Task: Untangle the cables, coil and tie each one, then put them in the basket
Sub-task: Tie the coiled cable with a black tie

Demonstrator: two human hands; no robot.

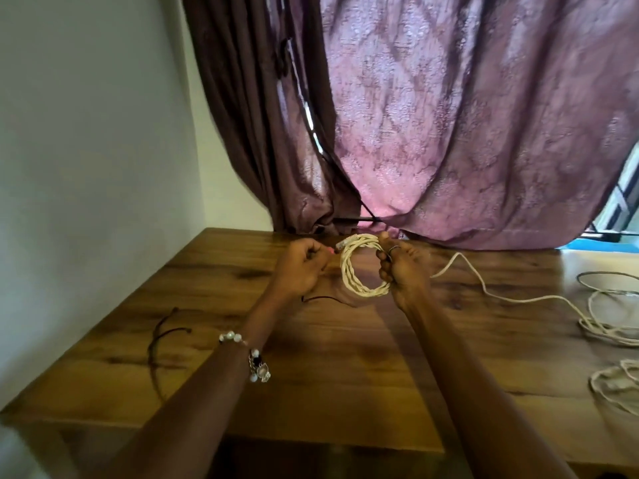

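A cream-white cable wound into a small coil [352, 274] hangs upright above the wooden table [311, 357], near its far edge. My right hand [403, 271] grips the coil's right side. My left hand [301, 267] is closed at the coil's upper left, beside a clear plug end [340, 244]; whether it pinches the cable end or a tie is hidden by the fingers. Two thin black ties lie on the table: one [320, 299] under my left wrist and one [162, 337] further left. No basket is in view.
A loose white cable [484, 288] trails across the right of the table into a pile [608, 330], with a grey cable loop [605, 285] and another white coil [615, 385] at the right edge. A purple curtain [432, 133] hangs behind. A white wall stands to the left.
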